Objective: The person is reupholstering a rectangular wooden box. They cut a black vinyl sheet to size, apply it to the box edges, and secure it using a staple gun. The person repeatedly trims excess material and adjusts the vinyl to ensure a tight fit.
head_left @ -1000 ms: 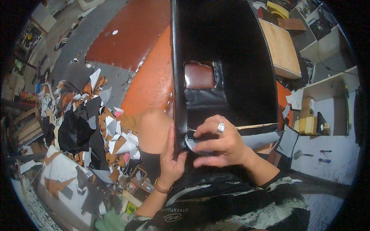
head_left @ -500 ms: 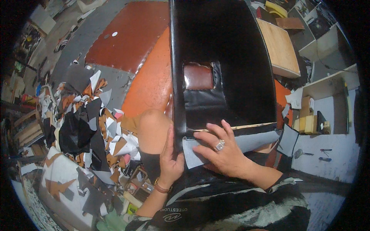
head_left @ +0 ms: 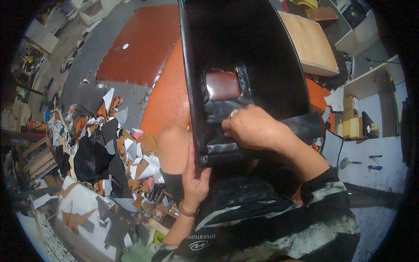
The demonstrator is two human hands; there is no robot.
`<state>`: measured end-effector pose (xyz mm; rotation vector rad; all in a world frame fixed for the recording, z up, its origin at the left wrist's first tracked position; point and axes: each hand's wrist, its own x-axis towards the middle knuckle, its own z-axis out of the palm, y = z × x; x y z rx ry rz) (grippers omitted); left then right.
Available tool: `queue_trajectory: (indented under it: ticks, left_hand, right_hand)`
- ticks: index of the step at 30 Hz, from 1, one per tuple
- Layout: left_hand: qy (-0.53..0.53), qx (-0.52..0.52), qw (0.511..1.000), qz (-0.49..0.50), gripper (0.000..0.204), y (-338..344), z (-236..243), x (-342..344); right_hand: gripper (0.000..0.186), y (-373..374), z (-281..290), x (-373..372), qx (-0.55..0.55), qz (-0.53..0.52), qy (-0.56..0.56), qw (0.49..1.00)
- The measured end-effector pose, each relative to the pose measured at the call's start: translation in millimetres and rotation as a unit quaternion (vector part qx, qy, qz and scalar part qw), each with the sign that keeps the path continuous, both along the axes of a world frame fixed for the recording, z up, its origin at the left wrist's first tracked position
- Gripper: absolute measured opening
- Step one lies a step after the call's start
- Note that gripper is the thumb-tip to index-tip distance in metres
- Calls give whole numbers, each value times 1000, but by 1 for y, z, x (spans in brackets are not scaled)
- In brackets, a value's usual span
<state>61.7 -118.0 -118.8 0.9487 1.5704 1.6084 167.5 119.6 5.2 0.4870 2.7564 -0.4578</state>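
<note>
A long black leather-covered panel (head_left: 244, 35) stretches away from my body. A square opening near its close end shows glossy dark maroon material (head_left: 222, 85). My left hand (head_left: 194, 181) rests against the near left corner, fingers straight along the edge and thumb apart. My right hand (head_left: 251, 126) lies over the near part of the panel, its fingers curled on a black leather flap (head_left: 301, 126) folded up over the near end. The fingertips are partly hidden behind the hand. The flap's loose right part sticks out past the panel's right edge.
Leather and cloth scraps (head_left: 91, 148) pile up at the left. Maroon (head_left: 139, 43) and orange (head_left: 168, 96) sheets lie beyond my bare knee (head_left: 172, 144). A wooden box (head_left: 310, 41) stands at the far right, above a shelf (head_left: 371, 89) with yellow blocks and a pale surface holding small tools.
The flap, whose grey backing faced up, is folded away from me over the panel's near end, black side up. My right hand moved forward and curled. The panel shifted slightly left.
</note>
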Motion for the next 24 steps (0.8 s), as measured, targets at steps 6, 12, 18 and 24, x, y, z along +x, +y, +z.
queue_trajectory:
  ticks: [6,12,18,24]
  left_hand:
    - [92,25,995,31,75,-1,-4,2]
    - [204,72,971,102,51,-6,-30,13]
    - [230,77,962,128,42,-2,-24,15]
    - [256,72,956,125,40,-4,-21,9]
  right_hand:
    - [28,6,-26,14,-303,-137,124,935]
    - [31,8,-40,19,-294,-117,150,937]
    - [32,11,-33,15,-320,-113,105,935]
    - [37,13,-44,18,-315,-102,120,936]
